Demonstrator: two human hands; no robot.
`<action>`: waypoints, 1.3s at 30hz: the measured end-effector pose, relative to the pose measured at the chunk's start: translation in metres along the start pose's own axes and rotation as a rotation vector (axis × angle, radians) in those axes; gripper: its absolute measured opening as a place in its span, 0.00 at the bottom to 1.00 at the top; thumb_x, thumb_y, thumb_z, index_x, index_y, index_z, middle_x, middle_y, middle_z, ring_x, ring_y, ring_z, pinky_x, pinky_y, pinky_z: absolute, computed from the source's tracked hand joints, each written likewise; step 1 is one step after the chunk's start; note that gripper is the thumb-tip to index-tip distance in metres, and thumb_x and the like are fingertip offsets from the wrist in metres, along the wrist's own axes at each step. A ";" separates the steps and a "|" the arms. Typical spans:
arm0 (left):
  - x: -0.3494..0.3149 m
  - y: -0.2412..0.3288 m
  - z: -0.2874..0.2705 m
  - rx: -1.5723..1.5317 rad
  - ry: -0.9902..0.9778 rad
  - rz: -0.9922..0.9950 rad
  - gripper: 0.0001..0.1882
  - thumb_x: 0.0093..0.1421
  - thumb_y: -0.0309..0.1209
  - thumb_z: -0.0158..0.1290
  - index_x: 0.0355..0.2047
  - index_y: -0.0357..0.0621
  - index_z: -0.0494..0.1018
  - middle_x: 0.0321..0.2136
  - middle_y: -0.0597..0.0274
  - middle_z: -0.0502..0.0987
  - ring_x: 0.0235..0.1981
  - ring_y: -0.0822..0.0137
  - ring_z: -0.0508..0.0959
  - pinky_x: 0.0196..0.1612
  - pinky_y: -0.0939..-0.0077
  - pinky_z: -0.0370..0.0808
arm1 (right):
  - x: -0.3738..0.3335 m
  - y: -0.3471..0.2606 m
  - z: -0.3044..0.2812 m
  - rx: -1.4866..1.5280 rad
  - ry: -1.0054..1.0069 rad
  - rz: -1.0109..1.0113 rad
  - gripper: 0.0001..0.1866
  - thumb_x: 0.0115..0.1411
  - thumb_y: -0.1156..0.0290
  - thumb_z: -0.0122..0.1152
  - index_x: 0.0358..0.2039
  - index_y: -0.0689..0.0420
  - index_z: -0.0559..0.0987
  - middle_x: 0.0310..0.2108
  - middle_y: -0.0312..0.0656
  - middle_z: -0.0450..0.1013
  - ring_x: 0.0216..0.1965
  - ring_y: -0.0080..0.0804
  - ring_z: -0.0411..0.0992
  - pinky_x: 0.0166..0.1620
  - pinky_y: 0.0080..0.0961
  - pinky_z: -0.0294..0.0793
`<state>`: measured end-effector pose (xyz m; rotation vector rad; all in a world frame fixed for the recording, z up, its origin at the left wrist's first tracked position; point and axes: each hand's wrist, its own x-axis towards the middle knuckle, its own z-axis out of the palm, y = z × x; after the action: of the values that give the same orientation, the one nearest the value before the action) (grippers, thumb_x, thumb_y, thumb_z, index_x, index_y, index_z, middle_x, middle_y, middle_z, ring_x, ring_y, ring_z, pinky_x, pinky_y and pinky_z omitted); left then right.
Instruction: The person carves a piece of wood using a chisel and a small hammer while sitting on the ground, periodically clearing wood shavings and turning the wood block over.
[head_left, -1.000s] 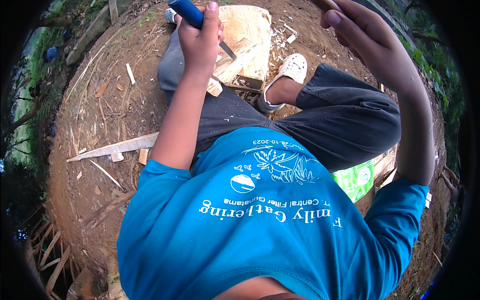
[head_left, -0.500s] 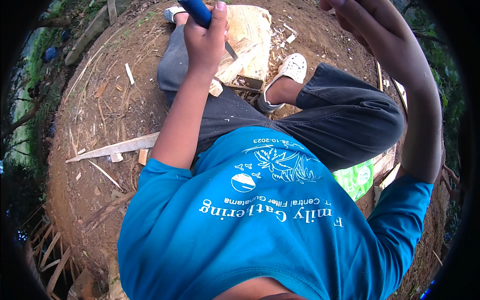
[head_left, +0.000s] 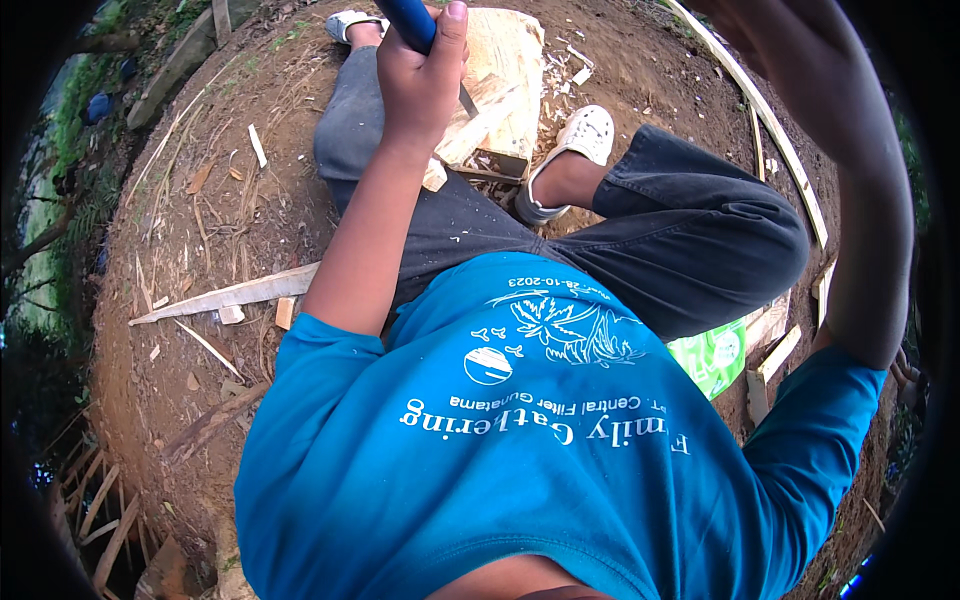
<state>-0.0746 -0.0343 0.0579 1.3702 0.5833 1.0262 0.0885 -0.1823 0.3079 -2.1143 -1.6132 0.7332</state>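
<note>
My left hand (head_left: 422,88) is closed round the blue handle of a chisel (head_left: 408,22), thumb along its upper side. Below the fist the narrow dark blade points down at a pale piece of wood (head_left: 484,122). That piece lies over a larger pale wooden block (head_left: 505,45) between my feet. Whether the blade's tip bites into the wood is hard to make out. Raised high at the upper right, my right hand (head_left: 770,40) has its fingers curled. The picture's edge cuts it off, so what it grips is out of sight.
Wood chips (head_left: 582,70) litter the brown soil near my white shoe (head_left: 588,135). A long pointed offcut (head_left: 235,294) lies at the left. By my right thigh are a green bag (head_left: 715,355) and short wood scraps (head_left: 778,355). One long strip (head_left: 770,115) curves along the right.
My right hand and forearm have swung up and outward to the right, uncovering the long wooden strip. My left hand with the chisel has shifted slightly to the right.
</note>
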 end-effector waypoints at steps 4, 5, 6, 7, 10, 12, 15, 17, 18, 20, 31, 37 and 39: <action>0.000 0.006 -0.001 -0.002 0.030 -0.073 0.13 0.71 0.37 0.56 0.30 0.47 0.69 0.20 0.74 0.69 0.20 0.82 0.68 0.23 0.84 0.64 | 0.002 -0.002 -0.006 -0.048 -0.002 -0.019 0.18 0.75 0.56 0.50 0.37 0.59 0.77 0.21 0.31 0.65 0.21 0.19 0.62 0.25 0.23 0.63; 0.001 0.006 -0.002 0.013 0.020 -0.068 0.13 0.71 0.37 0.56 0.30 0.47 0.69 0.20 0.75 0.69 0.20 0.82 0.68 0.23 0.84 0.64 | 0.003 -0.003 -0.006 -0.060 -0.004 -0.024 0.18 0.75 0.56 0.50 0.36 0.59 0.76 0.21 0.32 0.65 0.21 0.19 0.62 0.26 0.23 0.63; 0.002 0.005 -0.003 0.028 0.011 -0.064 0.14 0.71 0.38 0.56 0.30 0.46 0.69 0.20 0.75 0.69 0.20 0.82 0.68 0.23 0.84 0.64 | 0.002 -0.004 -0.005 -0.066 -0.002 -0.023 0.18 0.75 0.57 0.50 0.36 0.59 0.76 0.21 0.32 0.65 0.21 0.19 0.62 0.26 0.23 0.64; 0.002 0.006 -0.003 0.035 0.008 -0.070 0.14 0.71 0.38 0.56 0.30 0.46 0.69 0.20 0.75 0.69 0.20 0.82 0.68 0.23 0.84 0.64 | 0.003 -0.005 -0.004 -0.076 0.001 -0.028 0.18 0.75 0.57 0.50 0.36 0.59 0.76 0.21 0.33 0.65 0.21 0.20 0.62 0.26 0.23 0.64; 0.002 0.006 0.000 0.043 -0.001 -0.078 0.14 0.71 0.38 0.55 0.29 0.47 0.68 0.20 0.74 0.69 0.19 0.82 0.68 0.23 0.84 0.64 | 0.003 -0.008 0.001 -0.103 0.009 -0.035 0.18 0.76 0.58 0.50 0.36 0.59 0.76 0.21 0.34 0.65 0.21 0.21 0.63 0.27 0.24 0.64; 0.003 0.005 0.005 0.030 -0.006 -0.068 0.15 0.71 0.38 0.55 0.29 0.47 0.68 0.20 0.74 0.69 0.19 0.82 0.68 0.23 0.84 0.64 | 0.001 -0.009 0.007 -0.144 0.022 -0.036 0.18 0.76 0.58 0.49 0.35 0.59 0.76 0.21 0.35 0.65 0.21 0.21 0.63 0.27 0.24 0.65; 0.001 0.005 -0.002 0.026 -0.005 -0.062 0.15 0.71 0.38 0.56 0.29 0.47 0.67 0.20 0.74 0.69 0.19 0.82 0.68 0.23 0.84 0.64 | 0.006 -0.009 0.016 -0.217 0.032 -0.072 0.18 0.76 0.59 0.49 0.35 0.60 0.75 0.20 0.36 0.65 0.21 0.22 0.64 0.27 0.25 0.66; -0.001 0.004 0.000 0.016 0.029 -0.072 0.14 0.71 0.37 0.56 0.29 0.47 0.67 0.20 0.74 0.69 0.19 0.82 0.68 0.23 0.84 0.64 | 0.009 -0.012 0.018 -0.276 0.038 -0.095 0.17 0.76 0.60 0.48 0.35 0.60 0.75 0.20 0.37 0.65 0.22 0.23 0.64 0.28 0.26 0.66; -0.002 0.004 0.000 0.014 0.049 -0.076 0.14 0.71 0.37 0.56 0.29 0.47 0.67 0.20 0.74 0.69 0.20 0.82 0.68 0.23 0.84 0.64 | 0.011 -0.014 0.020 -0.310 0.032 -0.108 0.17 0.76 0.60 0.48 0.34 0.60 0.75 0.20 0.37 0.65 0.22 0.23 0.64 0.28 0.26 0.66; -0.001 0.001 0.003 0.017 0.017 -0.071 0.14 0.71 0.37 0.56 0.29 0.47 0.67 0.19 0.74 0.69 0.20 0.81 0.67 0.23 0.84 0.64 | 0.012 -0.016 0.023 -0.429 0.004 -0.124 0.17 0.76 0.61 0.48 0.34 0.60 0.75 0.20 0.38 0.65 0.22 0.23 0.65 0.28 0.26 0.67; 0.003 -0.005 -0.001 0.037 0.052 -0.106 0.16 0.70 0.38 0.56 0.27 0.47 0.68 0.19 0.74 0.70 0.19 0.80 0.68 0.23 0.82 0.65 | 0.021 -0.036 0.020 -0.460 0.025 -0.166 0.19 0.77 0.60 0.46 0.32 0.60 0.73 0.20 0.37 0.64 0.20 0.28 0.62 0.28 0.30 0.67; 0.007 -0.009 -0.002 0.021 -0.018 -0.054 0.14 0.71 0.37 0.55 0.29 0.45 0.70 0.19 0.74 0.70 0.20 0.81 0.68 0.23 0.82 0.65 | 0.034 -0.050 0.012 -0.295 -0.010 -0.041 0.19 0.77 0.59 0.47 0.34 0.60 0.74 0.21 0.37 0.63 0.21 0.28 0.64 0.29 0.32 0.67; 0.004 -0.008 0.005 0.014 -0.014 -0.080 0.13 0.71 0.36 0.55 0.29 0.44 0.71 0.19 0.74 0.70 0.20 0.81 0.69 0.23 0.81 0.65 | 0.033 -0.029 0.013 -0.453 -0.074 -0.107 0.18 0.77 0.59 0.47 0.35 0.60 0.74 0.21 0.36 0.63 0.22 0.26 0.64 0.29 0.29 0.68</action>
<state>-0.0665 -0.0321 0.0514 1.3549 0.6305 0.9489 0.0654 -0.1427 0.3084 -2.2941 -2.0722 0.4448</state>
